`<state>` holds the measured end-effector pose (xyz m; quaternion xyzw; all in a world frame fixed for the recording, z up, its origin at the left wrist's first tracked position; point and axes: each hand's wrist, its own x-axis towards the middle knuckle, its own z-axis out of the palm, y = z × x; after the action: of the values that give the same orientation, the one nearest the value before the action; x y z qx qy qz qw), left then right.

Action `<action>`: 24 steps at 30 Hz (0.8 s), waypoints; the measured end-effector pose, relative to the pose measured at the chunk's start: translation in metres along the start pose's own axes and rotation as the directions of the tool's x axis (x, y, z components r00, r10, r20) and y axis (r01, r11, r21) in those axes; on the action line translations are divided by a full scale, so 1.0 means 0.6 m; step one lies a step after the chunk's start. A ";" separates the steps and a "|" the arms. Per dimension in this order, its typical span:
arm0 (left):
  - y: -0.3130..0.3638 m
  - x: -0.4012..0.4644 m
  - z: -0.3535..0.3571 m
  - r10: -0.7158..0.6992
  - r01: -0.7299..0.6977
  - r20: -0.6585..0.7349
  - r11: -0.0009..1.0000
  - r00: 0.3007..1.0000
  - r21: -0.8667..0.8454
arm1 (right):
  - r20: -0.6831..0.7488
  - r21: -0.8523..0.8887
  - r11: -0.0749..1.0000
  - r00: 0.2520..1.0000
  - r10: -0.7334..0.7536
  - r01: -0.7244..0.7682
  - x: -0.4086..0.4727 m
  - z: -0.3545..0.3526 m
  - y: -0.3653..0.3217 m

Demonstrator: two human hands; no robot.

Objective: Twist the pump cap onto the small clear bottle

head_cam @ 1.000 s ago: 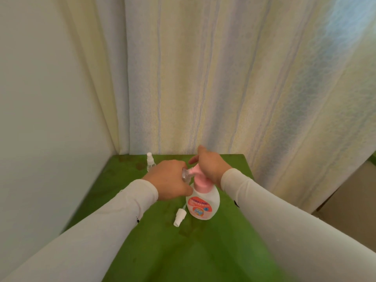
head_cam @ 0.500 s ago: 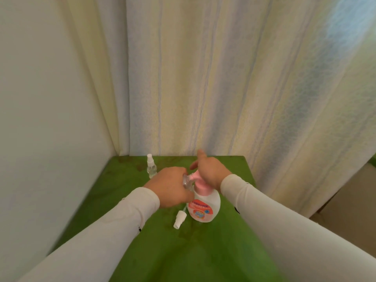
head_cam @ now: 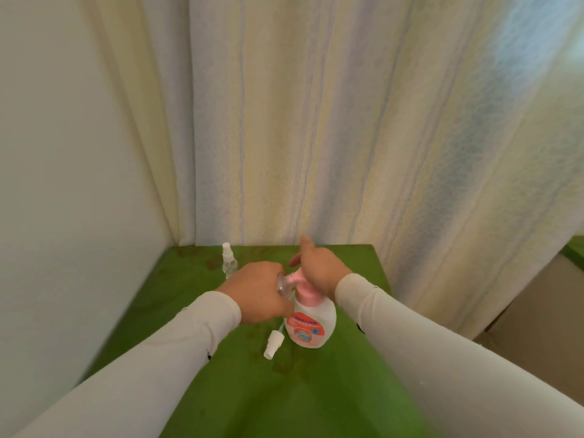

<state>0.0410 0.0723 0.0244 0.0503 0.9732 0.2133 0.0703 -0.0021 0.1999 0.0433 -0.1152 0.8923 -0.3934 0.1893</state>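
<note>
On green table [head_cam: 316,406], white pump bottle [head_cam: 311,324], pink top under right hand [head_cam: 319,268]; left hand [head_cam: 262,290] gripping small clear bottle [head_cam: 282,283].

Looks like a home, prob a room corner by a window: pale striped curtain [head_cam: 316,121] w/ daylight coming thru, plain white wall [head_cam: 63,153], small green table [head_cam: 284,390] w/ household toiletries, e.g. pink-topped pump soap bottle [head_cam: 311,324] & small clear spray bottle [head_cam: 228,262]
</note>
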 end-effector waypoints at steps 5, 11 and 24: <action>0.000 0.003 -0.017 0.010 -0.010 -0.033 1.000 0.999 0.009 | 0.007 0.060 0.997 0.999 -0.045 0.044 0.007 -0.011 -0.006; -0.003 -0.003 0.004 0.001 -0.002 -0.025 0.998 1.000 -0.058 | -0.002 -0.004 1.000 1.000 -0.009 0.009 0.002 0.001 0.003; 0.000 -0.004 0.001 -0.001 0.001 -0.014 0.999 1.000 -0.037 | -0.031 0.051 0.998 0.999 0.028 -0.026 0.000 0.002 -0.001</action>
<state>0.0434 0.0720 0.0244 0.0470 0.9696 0.2314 0.0645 -0.0013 0.1987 0.0433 -0.0921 0.8864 -0.4149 0.1833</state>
